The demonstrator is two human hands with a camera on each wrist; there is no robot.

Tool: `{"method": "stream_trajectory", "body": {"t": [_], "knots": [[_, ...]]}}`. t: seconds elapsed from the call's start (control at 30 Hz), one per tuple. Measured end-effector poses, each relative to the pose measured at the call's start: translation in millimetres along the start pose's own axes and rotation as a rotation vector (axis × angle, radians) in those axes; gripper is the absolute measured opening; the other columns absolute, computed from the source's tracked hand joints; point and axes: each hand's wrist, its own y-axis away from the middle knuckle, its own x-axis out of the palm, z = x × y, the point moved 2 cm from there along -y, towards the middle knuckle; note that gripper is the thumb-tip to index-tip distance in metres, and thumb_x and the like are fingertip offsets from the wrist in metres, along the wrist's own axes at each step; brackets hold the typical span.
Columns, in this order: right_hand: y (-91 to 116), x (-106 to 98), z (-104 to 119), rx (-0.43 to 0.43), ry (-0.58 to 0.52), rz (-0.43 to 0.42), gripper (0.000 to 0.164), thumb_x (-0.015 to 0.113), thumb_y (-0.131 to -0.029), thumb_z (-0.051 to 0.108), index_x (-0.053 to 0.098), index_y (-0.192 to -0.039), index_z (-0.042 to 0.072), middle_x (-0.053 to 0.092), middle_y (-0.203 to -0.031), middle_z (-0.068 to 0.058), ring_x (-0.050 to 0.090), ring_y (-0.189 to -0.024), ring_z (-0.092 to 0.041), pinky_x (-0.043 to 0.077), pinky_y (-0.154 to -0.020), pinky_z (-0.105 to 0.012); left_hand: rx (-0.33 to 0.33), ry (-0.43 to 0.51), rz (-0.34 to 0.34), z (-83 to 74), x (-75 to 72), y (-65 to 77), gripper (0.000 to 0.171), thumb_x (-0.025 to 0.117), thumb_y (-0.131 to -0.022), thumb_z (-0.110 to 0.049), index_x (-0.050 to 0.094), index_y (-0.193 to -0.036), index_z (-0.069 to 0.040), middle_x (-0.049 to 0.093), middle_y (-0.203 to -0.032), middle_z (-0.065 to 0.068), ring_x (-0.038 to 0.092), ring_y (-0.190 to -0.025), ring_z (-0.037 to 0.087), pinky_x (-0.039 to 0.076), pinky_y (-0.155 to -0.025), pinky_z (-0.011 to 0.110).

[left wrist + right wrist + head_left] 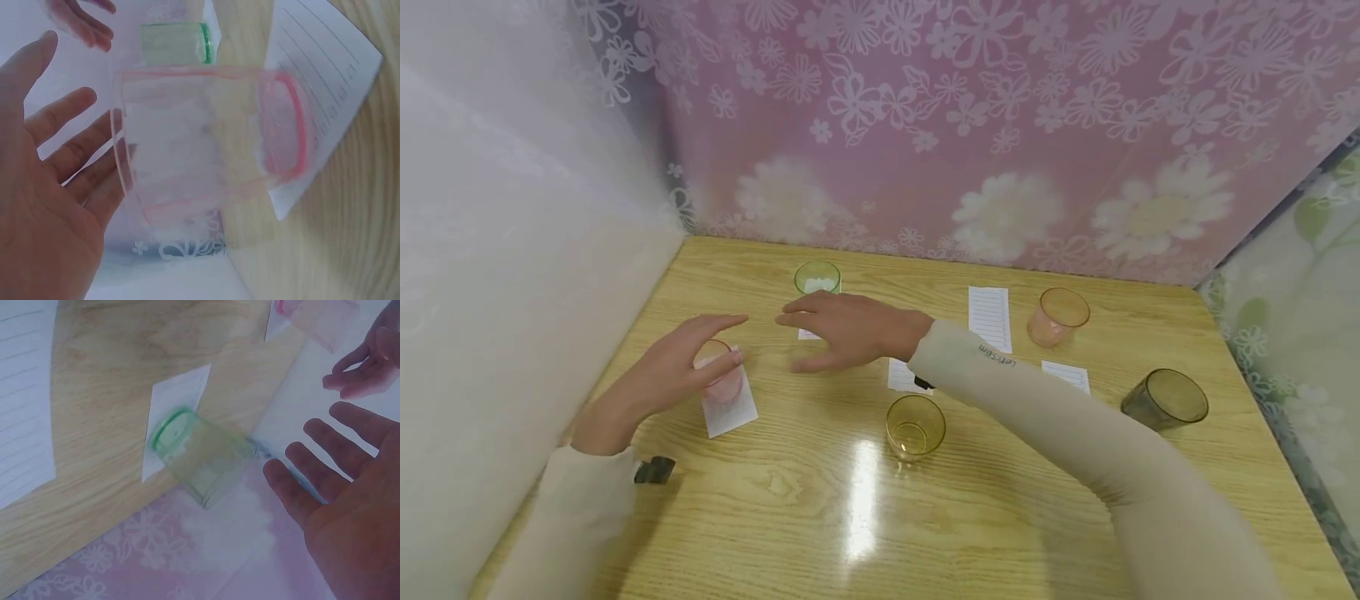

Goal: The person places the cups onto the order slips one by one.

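Note:
My left hand [662,375] hovers over a pink glass [724,390], thumb and fingers apart. The left wrist view shows the fingers [69,159] spread at the rim of that pink glass [194,137]; whether they touch it I cannot tell. The glass stands upright on a lined paper slip [733,417]. My right hand [853,329] is in the air in front of a green glass [817,275], partly covering it. In the right wrist view its fingers [331,450] are extended and apart from the green glass [206,456], which stands on another paper slip [165,403].
A yellow glass [915,427] stands near the table's middle, below the right forearm. An orange glass [1058,317] and a dark grey glass [1165,400] are at the right. Lined slips [990,317], partly behind the sleeve, lie between. Flowered cloth [887,150] rises behind the table.

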Motion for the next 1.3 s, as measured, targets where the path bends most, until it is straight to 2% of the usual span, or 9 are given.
{"method": "stream_trajectory", "body": {"t": [0.17, 0.37, 0.77, 1.0, 1.3], "knots": [[16, -4, -16, 0.030, -0.043, -0.030, 0.078, 0.053, -0.109, 0.065, 0.036, -0.172, 0.025, 0.031, -0.179, -0.002, 0.028, -0.167, -0.026, 0.033, -0.133, -0.053, 0.042, -0.009, 0.005, -9.3, 2.5, -8.1, 0.061, 0.064, -0.111, -0.041, 0.049, -0.164, -0.016, 0.052, -0.166, 0.011, 0.044, -0.156, 0.041, 0.035, -0.123, 0.069], [35, -4, -30, 0.058, -0.090, -0.063, 0.078, 0.055, -0.108, 0.065, 0.038, -0.171, 0.022, 0.034, -0.178, -0.004, 0.029, -0.167, -0.028, 0.030, -0.133, -0.055, 0.131, -0.013, 0.006, -22.8, 10.1, -17.9, 0.058, 0.066, -0.111, -0.034, 0.052, -0.162, -0.011, 0.055, -0.163, 0.014, 0.048, -0.153, 0.041, 0.037, -0.125, 0.065], [68, 6, -58, 0.114, -0.130, -0.131, 0.078, 0.058, -0.109, 0.060, 0.040, -0.170, 0.016, 0.036, -0.177, -0.010, 0.030, -0.166, -0.035, 0.029, -0.133, -0.058, 0.240, 0.031, 0.041, -50.3, 36.7, -35.9, 0.055, 0.069, -0.110, -0.030, 0.055, -0.160, -0.011, 0.058, -0.160, 0.013, 0.052, -0.150, 0.038, 0.042, -0.123, 0.062], [83, 19, -73, 0.159, -0.149, -0.159, 0.078, 0.060, -0.108, 0.058, 0.039, -0.171, 0.016, 0.038, -0.176, -0.012, 0.032, -0.165, -0.036, 0.030, -0.132, -0.060, 0.245, 0.053, 0.110, -66.9, 50.2, -44.9, 0.060, 0.070, -0.108, -0.039, 0.055, -0.160, -0.013, 0.057, -0.162, 0.007, 0.049, -0.153, 0.036, 0.041, -0.124, 0.062], [100, 36, -88, 0.231, -0.190, -0.195, 0.079, 0.060, -0.108, 0.058, 0.038, -0.171, 0.015, 0.037, -0.176, -0.013, 0.030, -0.165, -0.039, 0.029, -0.131, -0.065, 0.263, 0.043, 0.155, -79.9, 62.4, -53.8, 0.065, 0.071, -0.106, -0.046, 0.053, -0.162, -0.017, 0.055, -0.164, 0.005, 0.047, -0.156, 0.031, 0.040, -0.126, 0.059]]}}
